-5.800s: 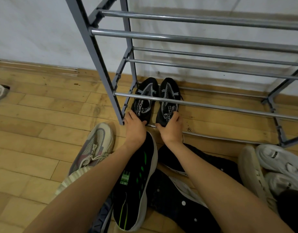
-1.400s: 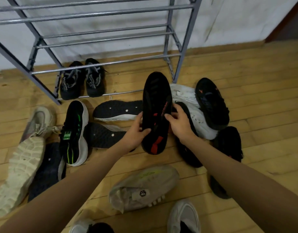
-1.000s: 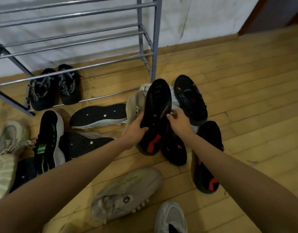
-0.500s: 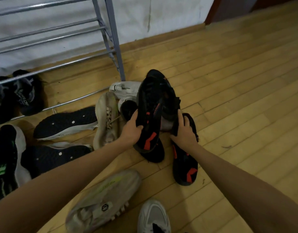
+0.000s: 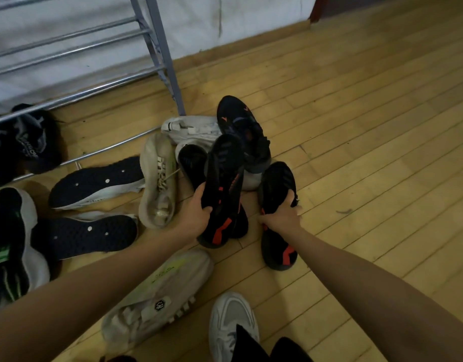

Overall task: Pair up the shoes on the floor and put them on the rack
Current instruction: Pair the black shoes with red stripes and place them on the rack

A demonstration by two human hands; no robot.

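Moving over, the right grip [image 5: 280, 218] now grasps a black shoe with red sole marks [image 5: 278, 253] on the wooden floor [image 5: 355, 126], the left grip [image 5: 199, 207] holds its lifted twin [image 5: 225, 178], and only one dark pair [image 5: 29, 147] sits on the grey metal rack [image 5: 170, 82], with many shoes left.

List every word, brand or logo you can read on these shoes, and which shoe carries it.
No text reads clearly.
Black shoe on the rack: white lettering on the side, too blurred.
White shoe by the rack leg: small black tab, print too small.
Beige shoe in front: black hexagon badge, yellow-green scrawl, illegible.
Black and green shoe: green patch, blurred.
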